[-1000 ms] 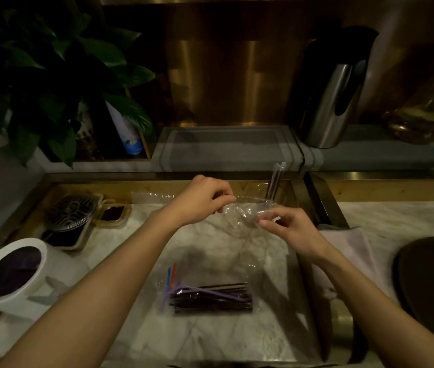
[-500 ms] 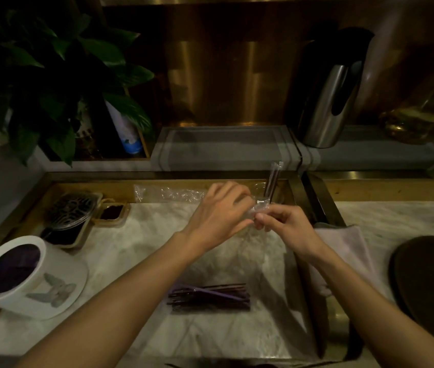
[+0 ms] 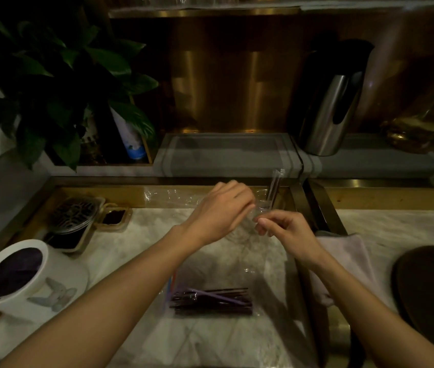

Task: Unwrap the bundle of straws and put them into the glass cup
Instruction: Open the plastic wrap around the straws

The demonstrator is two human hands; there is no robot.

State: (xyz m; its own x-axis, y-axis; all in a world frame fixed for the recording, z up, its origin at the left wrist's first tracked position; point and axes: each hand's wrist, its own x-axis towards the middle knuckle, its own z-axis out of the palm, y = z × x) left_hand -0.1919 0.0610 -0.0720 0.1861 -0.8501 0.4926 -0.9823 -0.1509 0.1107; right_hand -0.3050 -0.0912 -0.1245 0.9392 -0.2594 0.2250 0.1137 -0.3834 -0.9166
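Note:
A bundle of dark straws (image 3: 210, 304) lies on the marble counter (image 3: 136, 261), a purple straw across its top and a few coloured ones at its left end. Crinkled clear plastic wrap (image 3: 239, 248) rises from the bundle to my hands. My left hand (image 3: 221, 212) and my right hand (image 3: 287, 229) meet fingertip to fingertip above the counter, both pinching the top of the wrap. Just behind them stands the glass cup (image 3: 263, 197), mostly hidden, with one wrapped straw (image 3: 275, 185) upright in it.
A white mug with a rabbit print (image 3: 11, 280) stands at the near left, a drain grate tray (image 3: 72, 216) behind it. A plant (image 3: 51, 88) and a steel jug (image 3: 330, 107) sit on the back ledge. Right of the metal divider (image 3: 314, 208) lie a cloth (image 3: 343, 258) and a dark round tray (image 3: 433, 296).
My hands, held apart with the wrap stretched between them, have come together in front of the glass cup. The bundle of straws has stayed on the counter.

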